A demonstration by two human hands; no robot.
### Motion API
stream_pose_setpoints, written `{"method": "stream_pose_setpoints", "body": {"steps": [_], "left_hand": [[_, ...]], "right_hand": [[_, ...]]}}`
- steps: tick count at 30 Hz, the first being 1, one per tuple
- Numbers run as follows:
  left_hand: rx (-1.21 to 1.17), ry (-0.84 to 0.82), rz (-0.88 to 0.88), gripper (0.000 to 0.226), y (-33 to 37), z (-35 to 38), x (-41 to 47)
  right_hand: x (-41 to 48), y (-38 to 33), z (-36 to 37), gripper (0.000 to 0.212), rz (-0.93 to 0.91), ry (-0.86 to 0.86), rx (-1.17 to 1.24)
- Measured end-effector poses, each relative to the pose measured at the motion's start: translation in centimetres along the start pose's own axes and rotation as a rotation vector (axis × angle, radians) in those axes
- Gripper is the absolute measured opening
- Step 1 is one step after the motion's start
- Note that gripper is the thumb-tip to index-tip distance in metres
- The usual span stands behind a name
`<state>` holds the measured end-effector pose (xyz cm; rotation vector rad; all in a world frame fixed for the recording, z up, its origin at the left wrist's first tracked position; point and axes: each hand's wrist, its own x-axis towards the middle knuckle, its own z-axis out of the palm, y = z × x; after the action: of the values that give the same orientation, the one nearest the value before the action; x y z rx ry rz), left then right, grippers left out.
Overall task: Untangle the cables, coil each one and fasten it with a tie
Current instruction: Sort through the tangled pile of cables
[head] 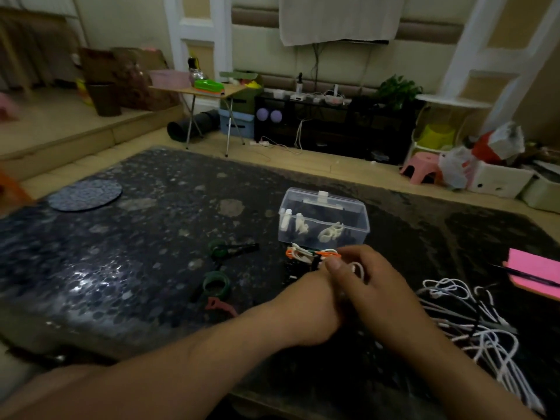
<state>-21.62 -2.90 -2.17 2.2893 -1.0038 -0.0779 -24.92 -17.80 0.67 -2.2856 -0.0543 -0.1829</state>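
Note:
My left hand [309, 307] and my right hand [372, 286] meet in the middle of the dark table [121, 268]. Together they hold a white cable [357, 268] bunched between the fingers, mostly hidden by them. My right thumb and fingers pinch it beside a small heap of orange, white and black ties [306, 256]. How my left fingers lie is hidden under the right hand. A tangle of white and grey cables [472, 322] lies loose on the table to the right of my right forearm.
A clear plastic box [324, 219] holding white clips stands just behind the hands. Two green rolls with dark tails [218, 283] and a reddish tie [221, 306] lie to the left. A pink pad with a pen [536, 277] is far right, a round mat [85, 195] far left.

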Motion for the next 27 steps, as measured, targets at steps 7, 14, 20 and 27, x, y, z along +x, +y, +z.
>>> {"method": "stream_pose_setpoints", "body": {"steps": [7, 14, 20, 27], "left_hand": [[-0.242, 0.025, -0.253, 0.104, -0.6, -1.6, -0.8], [-0.163, 0.031, -0.174, 0.096, -1.1, -2.6, -2.1], [-0.321, -0.074, -0.369, 0.083, -2.7, -5.8, -2.3], [-0.100, 0.066, -0.281, 0.010, -5.9, -9.9, -4.2]], "right_hand": [[0.5, -0.9, 1.6, 0.025, 0.056, 0.047, 0.166], [-0.3, -2.3, 3.4, 0.039, 0.037, -0.020, 0.277], [1.1, -3.7, 5.3, 0.025, -0.059, 0.093, 0.098], [6.7, -6.8, 8.2, 0.029, -0.148, 0.120, -0.019]]}}
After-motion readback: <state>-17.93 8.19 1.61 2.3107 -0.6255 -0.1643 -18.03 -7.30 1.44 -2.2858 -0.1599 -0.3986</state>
